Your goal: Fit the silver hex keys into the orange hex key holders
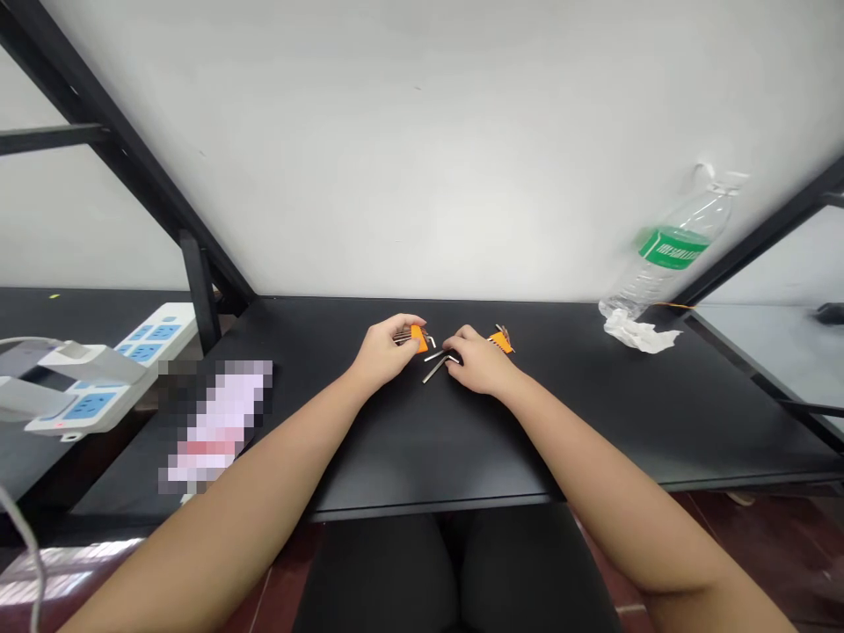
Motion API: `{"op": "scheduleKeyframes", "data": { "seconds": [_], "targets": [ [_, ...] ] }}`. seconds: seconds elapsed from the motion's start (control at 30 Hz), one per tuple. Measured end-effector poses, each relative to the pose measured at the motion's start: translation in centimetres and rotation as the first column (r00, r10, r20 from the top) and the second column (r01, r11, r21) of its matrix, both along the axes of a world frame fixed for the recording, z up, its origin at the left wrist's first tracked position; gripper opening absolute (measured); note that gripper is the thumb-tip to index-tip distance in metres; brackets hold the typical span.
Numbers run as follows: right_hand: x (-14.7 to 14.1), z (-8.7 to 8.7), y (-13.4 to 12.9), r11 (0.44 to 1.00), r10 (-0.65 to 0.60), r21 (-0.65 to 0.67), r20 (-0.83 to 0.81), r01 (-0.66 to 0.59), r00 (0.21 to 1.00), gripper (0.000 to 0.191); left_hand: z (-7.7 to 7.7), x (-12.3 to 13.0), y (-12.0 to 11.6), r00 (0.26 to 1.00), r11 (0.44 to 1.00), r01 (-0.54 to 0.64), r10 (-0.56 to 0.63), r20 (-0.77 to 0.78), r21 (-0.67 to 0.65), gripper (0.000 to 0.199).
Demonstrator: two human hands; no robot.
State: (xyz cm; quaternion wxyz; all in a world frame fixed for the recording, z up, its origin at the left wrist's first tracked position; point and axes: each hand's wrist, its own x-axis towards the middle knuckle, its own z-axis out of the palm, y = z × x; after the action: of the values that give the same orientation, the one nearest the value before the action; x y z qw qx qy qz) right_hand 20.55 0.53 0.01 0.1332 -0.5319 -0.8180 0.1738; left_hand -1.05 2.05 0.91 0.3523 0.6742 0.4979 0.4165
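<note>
Hex keys sit in an orange holder that the left hand holds just above the black tabletop, near its far middle part. The fingers of this hand are curled around the holder and pinch it, with the thumb on top; the metal ends stick out on both sides of the holder. The right hand rests on the tabletop just beside the left one. Its fingers are bent and pressed down on loose hex keys, which lie on the surface between the two hands; whether it really pinches one I cannot tell. Behind the right hand lies a second orange holder with keys in it, touching the tabletop.

At the far right a clear plastic bottle with a green label leans against the white wall, and a crumpled white tissue lies at its base. On the left, a white power strip with blue sockets rests on a lower surface, well apart from the hands.
</note>
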Motion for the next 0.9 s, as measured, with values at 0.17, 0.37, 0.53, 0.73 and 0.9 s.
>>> {"op": "scheduleKeyframes", "data": {
  "seconds": [0.17, 0.37, 0.53, 0.73, 0.9],
  "targets": [
    [-0.6, 0.7, -1.3, 0.999, 0.010, 0.033, 0.020, -0.011, 1.000, 0.022, -0.1, -0.1, 0.2, 1.000, 1.000, -0.014, 0.014, 0.019, -0.013, 0.036],
    [3.8, 2.2, -0.3, 0.969, -0.215, 0.138, 0.050, 0.207, 0.975, 0.024, -0.5, -0.2, 0.4, 0.996, 0.997, -0.031, 0.037, 0.084, -0.068, 0.035],
    [6.8, 0.4, 2.4, 0.968, -0.251, 0.014, 0.076, 0.250, 0.965, 0.036, -0.5, -0.1, 0.3, 0.995, 0.995, -0.005, 0.015, 0.098, -0.100, 0.036],
    [5.0, -0.5, 3.2, 0.932, -0.325, 0.166, -0.008, 0.322, 0.946, 0.038, -0.5, -0.1, 0.3, 0.994, 0.995, 0.010, 0.000, 0.112, -0.096, 0.035],
    [1.7, 0.3, 0.0, 0.973, 0.190, 0.144, -0.066, -0.180, 0.979, 0.036, -0.9, -0.2, 0.7, 0.983, 0.997, 0.009, 0.005, 0.181, -0.076, 0.035]
  ]
}}
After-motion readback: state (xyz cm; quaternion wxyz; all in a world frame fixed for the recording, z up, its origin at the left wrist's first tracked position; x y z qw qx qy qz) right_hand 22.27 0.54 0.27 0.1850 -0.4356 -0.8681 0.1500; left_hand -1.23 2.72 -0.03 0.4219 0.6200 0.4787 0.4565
